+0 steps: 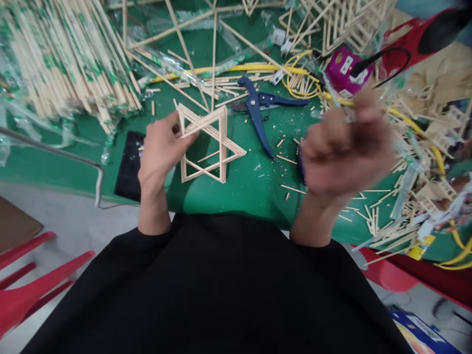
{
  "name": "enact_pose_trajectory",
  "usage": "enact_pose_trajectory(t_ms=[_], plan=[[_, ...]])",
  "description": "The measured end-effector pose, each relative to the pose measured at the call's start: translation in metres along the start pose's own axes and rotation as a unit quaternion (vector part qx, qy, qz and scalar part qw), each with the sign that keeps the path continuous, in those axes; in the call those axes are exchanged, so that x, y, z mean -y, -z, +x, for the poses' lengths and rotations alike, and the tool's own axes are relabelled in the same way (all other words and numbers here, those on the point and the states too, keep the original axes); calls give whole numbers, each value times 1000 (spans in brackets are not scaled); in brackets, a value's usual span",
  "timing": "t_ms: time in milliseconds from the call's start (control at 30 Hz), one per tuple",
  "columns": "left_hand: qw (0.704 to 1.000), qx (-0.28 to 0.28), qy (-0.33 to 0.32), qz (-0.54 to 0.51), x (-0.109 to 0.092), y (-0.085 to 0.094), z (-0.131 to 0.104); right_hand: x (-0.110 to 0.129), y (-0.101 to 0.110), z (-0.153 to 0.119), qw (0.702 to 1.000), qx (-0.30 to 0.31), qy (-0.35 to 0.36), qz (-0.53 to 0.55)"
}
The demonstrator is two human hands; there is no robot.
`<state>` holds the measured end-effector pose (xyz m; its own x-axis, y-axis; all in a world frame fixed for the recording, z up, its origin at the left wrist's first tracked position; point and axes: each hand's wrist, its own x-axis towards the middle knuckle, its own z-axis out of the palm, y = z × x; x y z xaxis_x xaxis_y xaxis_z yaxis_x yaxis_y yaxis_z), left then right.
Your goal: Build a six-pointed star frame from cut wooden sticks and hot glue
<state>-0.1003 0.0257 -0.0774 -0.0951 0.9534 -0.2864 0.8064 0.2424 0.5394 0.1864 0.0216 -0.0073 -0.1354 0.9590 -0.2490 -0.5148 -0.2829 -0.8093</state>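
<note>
A six-pointed star frame (223, 140) built of thin wooden sticks rests on the green table. My left hand (162, 147) grips it at the upper left corner, thumb and fingers closed on the sticks. Over the table's right side my right hand (344, 147) is raised and blurred by motion. Its fingers look curled, and a slim pale thing shows at them, too smeared to name. Between the two hands lies a blue-handled cutter (256, 105), its handles spread. A dark blue object, mostly hidden, sits behind my right hand.
Bundled wooden sticks (70, 59) in plastic wrap fill the back left. A black flat object (129, 164) lies beside my left wrist. At the back right stand a purple device (344, 71) and a red tool (416, 44). A yellow cable (258, 67) crosses behind; loose sticks (391, 236) litter the right.
</note>
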Motion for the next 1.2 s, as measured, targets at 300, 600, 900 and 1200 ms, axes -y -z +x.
enact_pose_trajectory(t_ms=[300,600,900,1200], plan=[[993,-83,-73,44,-17,28,-39,-47,-51,4,988,112,-96,-37],[867,-209,-450,-45,-47,6,-36,-52,-59,-3,979,160,-125,23],[876,-249,-382,-156,-47,2,-26,-53,-46,-7,973,152,-169,-34],[856,-249,-289,-350,-56,5,-35,-42,-45,-12,987,139,-78,-10]])
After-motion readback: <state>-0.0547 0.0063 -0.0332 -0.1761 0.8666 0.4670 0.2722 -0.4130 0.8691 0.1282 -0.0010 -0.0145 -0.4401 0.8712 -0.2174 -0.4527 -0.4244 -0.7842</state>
